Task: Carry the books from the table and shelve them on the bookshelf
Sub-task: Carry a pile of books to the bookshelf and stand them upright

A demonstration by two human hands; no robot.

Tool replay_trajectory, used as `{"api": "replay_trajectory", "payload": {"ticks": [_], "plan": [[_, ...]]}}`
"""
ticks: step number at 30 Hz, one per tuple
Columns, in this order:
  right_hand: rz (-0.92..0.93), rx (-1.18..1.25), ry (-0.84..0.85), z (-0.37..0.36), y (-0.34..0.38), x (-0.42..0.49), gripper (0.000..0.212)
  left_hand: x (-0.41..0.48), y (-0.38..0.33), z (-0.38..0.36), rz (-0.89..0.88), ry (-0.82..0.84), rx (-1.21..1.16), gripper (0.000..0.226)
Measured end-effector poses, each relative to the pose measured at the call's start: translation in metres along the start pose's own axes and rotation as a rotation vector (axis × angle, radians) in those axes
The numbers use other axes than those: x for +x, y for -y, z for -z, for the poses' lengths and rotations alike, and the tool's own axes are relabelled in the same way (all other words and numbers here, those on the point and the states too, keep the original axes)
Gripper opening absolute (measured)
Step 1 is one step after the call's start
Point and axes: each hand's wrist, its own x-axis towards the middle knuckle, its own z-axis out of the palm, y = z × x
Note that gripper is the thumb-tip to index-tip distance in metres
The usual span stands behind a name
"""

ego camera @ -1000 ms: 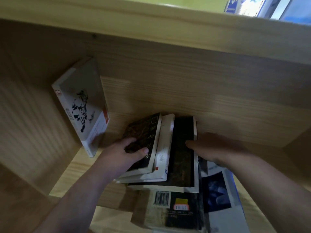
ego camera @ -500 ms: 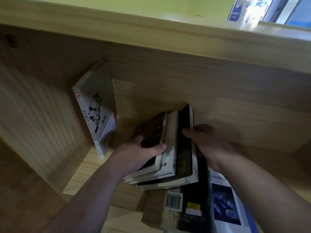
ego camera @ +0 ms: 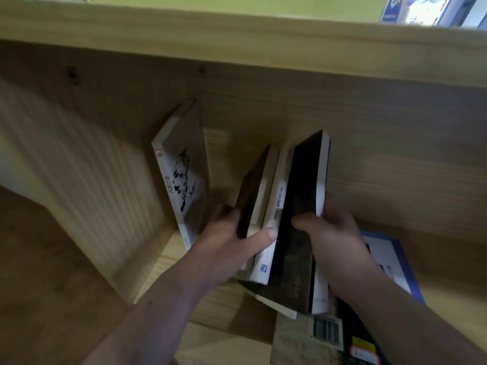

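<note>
While L grip (ego camera: 232,246) holds two bks (ego camera: 278,198), R grip (ego camera: 334,238) holds black bk (ego camera: 303,180).

Inside a bookshelf (ego camera: 395,167) compartment, a lone book (ego camera: 184,175) leans against the side wall (ego camera: 105,193) at left, its foot on the shelf board (ego camera: 171,264). Just to its right, across a narrow gap, three books (ego camera: 276,196) stand on end side by side, clamped between a person's two hands. The left hand (ego camera: 229,248) grips the leftmost one and the right hand (ego camera: 332,238) grips the rightmost. The back wall rises behind them and the upper board (ego camera: 237,35) runs overhead. At right, a flat book (ego camera: 390,259) lies on the shelf board under the right forearm. Nearest the camera, another book (ego camera: 316,335) lies flat in front of and below the standing three.
</note>
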Motion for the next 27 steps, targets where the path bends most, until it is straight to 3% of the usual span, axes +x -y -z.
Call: {"api": "replay_trajectory", "payload": {"ticks": [3,7,11,14,18,21,23,25,27], "plan": [[0.226,-0.159,-0.030,-0.019,-0.015,-0.004,0.032,0.000,0.014,0.000,-0.147,-0.130,0.026,0.046],[0.362,-0.284,0.005,-0.048,-0.039,0.004,0.064,-0.003,0.045,-0.010,-0.157,-0.331,0.146,0.047],[0.460,-0.271,0.023,-0.066,-0.061,0.010,0.065,-0.003,0.068,-0.011,-0.284,-0.332,0.010,0.071],[0.436,-0.286,0.046,-0.069,-0.068,0.018,0.069,0.002,0.068,-0.005,-0.231,-0.373,0.054,0.071],[0.307,-0.399,0.199,-0.065,-0.067,0.034,0.095,0.013,0.055,0.008,0.091,-0.454,0.464,0.063],[0.190,-0.287,0.357,-0.066,-0.068,0.037,0.111,0.000,0.061,-0.001,0.047,-0.704,0.429,0.049],[0.196,-0.282,0.385,-0.069,-0.069,0.041,0.119,-0.008,0.070,-0.010,-0.022,-0.869,0.384,0.064],[0.222,-0.313,0.409,-0.075,-0.064,0.048,0.120,-0.008,0.075,-0.009,-0.064,-0.913,0.248,0.078],[0.250,-0.377,0.433,-0.080,-0.059,0.055,0.112,-0.003,0.077,-0.005,-0.094,-0.841,0.124,0.075]]}}
